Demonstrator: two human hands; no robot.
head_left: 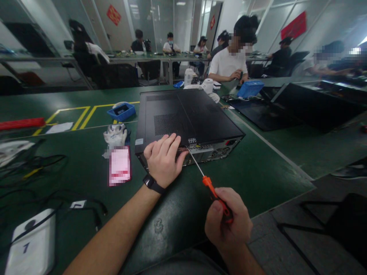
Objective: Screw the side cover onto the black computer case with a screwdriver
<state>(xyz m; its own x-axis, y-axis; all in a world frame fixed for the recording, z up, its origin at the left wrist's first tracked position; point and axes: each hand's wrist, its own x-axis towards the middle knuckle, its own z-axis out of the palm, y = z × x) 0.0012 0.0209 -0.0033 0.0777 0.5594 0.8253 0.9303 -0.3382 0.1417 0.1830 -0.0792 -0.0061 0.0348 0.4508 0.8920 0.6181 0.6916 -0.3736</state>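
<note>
A black desktop computer case (189,110) lies flat on the green table, its rear panel towards me. My left hand (163,156) is on its near edge, fingers over the top cover and thumb against the rear panel. My right hand (228,217) is closed around the orange and black handle of a screwdriver (207,181). The screwdriver's thin shaft slants up to the rear edge of the case, and its tip is right beside my left thumb. What the tip touches is too small to make out.
Left of the case are a blue bin (122,111), gloves (115,134) and a pink-screened phone (119,166). Black cables (57,194) and a white box marked 1 (31,244) lie nearer. Dark panels (263,112) lie to the right; a person (229,63) works across the table.
</note>
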